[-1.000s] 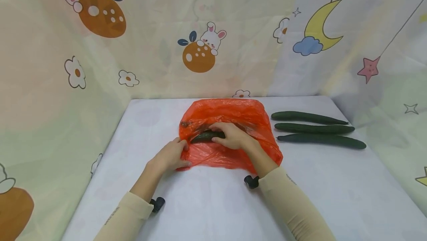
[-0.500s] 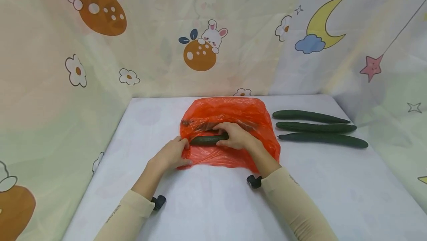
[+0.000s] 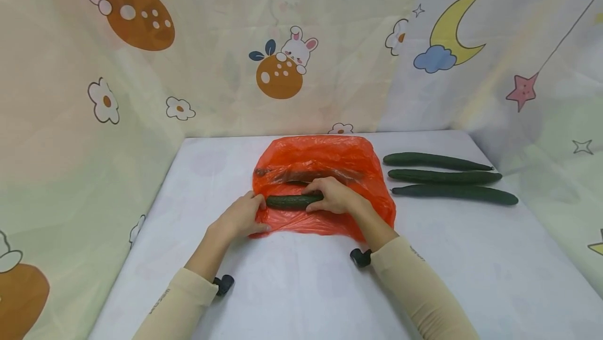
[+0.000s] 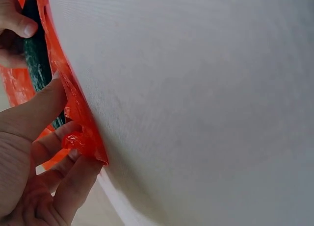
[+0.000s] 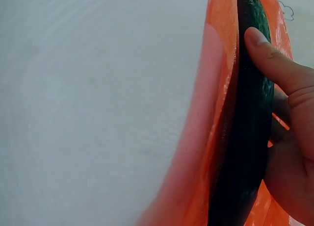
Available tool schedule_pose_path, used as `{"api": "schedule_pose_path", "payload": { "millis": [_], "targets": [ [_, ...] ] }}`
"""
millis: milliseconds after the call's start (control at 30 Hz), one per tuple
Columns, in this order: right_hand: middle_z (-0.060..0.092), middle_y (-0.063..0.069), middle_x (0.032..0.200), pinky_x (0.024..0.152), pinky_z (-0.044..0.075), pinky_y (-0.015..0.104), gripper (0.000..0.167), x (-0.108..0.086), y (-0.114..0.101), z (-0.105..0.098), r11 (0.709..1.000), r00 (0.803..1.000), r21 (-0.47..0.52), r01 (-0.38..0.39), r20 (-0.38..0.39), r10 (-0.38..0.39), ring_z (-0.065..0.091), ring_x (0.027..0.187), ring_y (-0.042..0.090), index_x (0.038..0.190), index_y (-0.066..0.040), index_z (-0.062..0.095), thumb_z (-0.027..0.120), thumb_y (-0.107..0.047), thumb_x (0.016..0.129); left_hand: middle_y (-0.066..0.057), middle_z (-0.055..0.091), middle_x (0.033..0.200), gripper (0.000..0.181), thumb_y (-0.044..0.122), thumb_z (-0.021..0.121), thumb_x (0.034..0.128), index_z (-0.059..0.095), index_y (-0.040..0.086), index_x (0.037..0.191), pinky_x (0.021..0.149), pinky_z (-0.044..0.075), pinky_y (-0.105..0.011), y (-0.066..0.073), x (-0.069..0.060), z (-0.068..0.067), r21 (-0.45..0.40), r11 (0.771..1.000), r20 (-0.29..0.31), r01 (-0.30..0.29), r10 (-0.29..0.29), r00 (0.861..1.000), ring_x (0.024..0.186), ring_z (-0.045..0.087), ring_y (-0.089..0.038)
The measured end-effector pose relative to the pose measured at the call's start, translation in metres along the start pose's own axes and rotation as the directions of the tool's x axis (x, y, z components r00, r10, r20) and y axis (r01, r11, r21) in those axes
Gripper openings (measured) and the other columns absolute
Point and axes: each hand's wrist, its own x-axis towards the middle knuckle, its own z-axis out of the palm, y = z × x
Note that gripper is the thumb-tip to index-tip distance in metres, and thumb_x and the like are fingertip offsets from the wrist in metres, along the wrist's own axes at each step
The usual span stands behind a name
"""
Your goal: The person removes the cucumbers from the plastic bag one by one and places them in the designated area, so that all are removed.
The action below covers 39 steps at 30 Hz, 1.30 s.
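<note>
A red plastic bag point(image 3: 325, 149) lies flat on the white table with its opening toward the person. In its mouth a dark green cucumber point(image 3: 287, 202) lies crosswise. My right hand point(image 3: 332, 196) grips this cucumber, thumb on the near side, as the right wrist view shows along the cucumber's length point(image 5: 252, 108). At the bag's left corner my left hand point(image 3: 242, 215) pinches the red film; in the left wrist view the bunched edge point(image 4: 81, 138) sits between thumb and fingers. Behind the held cucumber, a long dark shape shows dimly through the film.
Three more cucumbers lie side by side right of the bag: a far one point(image 3: 435, 161), a middle one point(image 3: 443, 177) and a near one point(image 3: 454, 194). A printed cloth point(image 3: 212, 68) hangs behind and beside the white table point(image 3: 301, 287).
The right hand has drawn the cucumber slightly toward the person and it lies more exposed in the bag's mouth. The left hand keeps its place on the bag's corner.
</note>
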Motion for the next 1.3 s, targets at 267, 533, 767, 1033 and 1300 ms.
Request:
{"api": "schedule_pose_path", "payload": {
  "millis": [267, 533, 767, 1033, 1300],
  "targets": [
    [0.067, -0.012, 0.114, 0.101, 0.052, 0.037, 0.044, -0.004, -0.001, -0.005, 0.999, 0.999, -0.001, 0.035, -0.006, -0.035, 0.059, 0.107, 0.012, 0.125, -0.027, 0.074, 0.086, -0.035, 0.084, -0.007, 0.057, 0.113, 0.053, 0.036, 0.089, 0.0796, 0.062, 0.01, 0.117, 0.096, 0.055, -0.044, 0.001, 0.001, -0.001, -0.006, 1.0, 0.01, 0.009, -0.009, 1.0, 0.1, 0.057, -0.024],
    [0.067, -0.009, 0.117, 0.1, 0.052, 0.039, 0.042, -0.013, -0.006, -0.016, 0.993, 0.993, 0.045, 0.109, -0.045, -0.107, 0.059, 0.111, 0.015, 0.124, -0.025, 0.074, 0.086, -0.031, 0.085, -0.012, 0.058, 0.129, 0.071, 0.037, 0.088, 0.0812, 0.057, 0.002, 0.136, 0.107, 0.05, -0.05, -0.001, 0.003, 0.002, -0.002, 1.0, 0.006, 0.003, -0.003, 1.0, 0.118, 0.058, -0.031],
    [0.066, -0.01, 0.123, 0.102, 0.051, 0.041, 0.043, -0.019, -0.011, -0.022, 0.984, 0.99, 0.111, 0.137, -0.045, -0.133, 0.056, 0.116, 0.016, 0.125, -0.028, 0.072, 0.086, -0.034, 0.085, -0.013, 0.057, 0.132, 0.077, 0.037, 0.088, 0.0813, 0.055, 0.002, 0.142, 0.107, 0.049, -0.052, -0.004, 0.002, 0.002, -0.009, 1.0, 0.011, 0.001, -0.001, 1.0, 0.121, 0.057, -0.031],
    [0.066, -0.01, 0.118, 0.095, 0.052, 0.042, 0.041, -0.022, -0.011, -0.021, 0.962, 0.984, 0.209, 0.177, -0.066, -0.166, 0.056, 0.113, 0.018, 0.123, -0.032, 0.073, 0.085, -0.038, 0.085, -0.013, 0.058, 0.131, 0.071, 0.034, 0.089, 0.08, 0.06, 0.005, 0.138, 0.106, 0.05, -0.053, -0.003, -0.001, 0.003, -0.027, 1.0, -0.009, -0.017, 0.017, 1.0, 0.12, 0.057, -0.032],
    [0.068, -0.012, 0.116, 0.093, 0.053, 0.041, 0.04, -0.03, -0.019, -0.026, 0.947, 0.982, 0.26, 0.188, -0.042, -0.184, 0.058, 0.111, 0.017, 0.122, -0.031, 0.073, 0.085, -0.039, 0.085, -0.016, 0.056, 0.136, 0.077, 0.031, 0.089, 0.0791, 0.056, 0.007, 0.144, 0.11, 0.046, -0.056, -0.003, -0.005, 0.001, -0.049, 0.997, -0.051, -0.062, 0.06, 0.997, 0.123, 0.058, -0.037]
  ]
}}
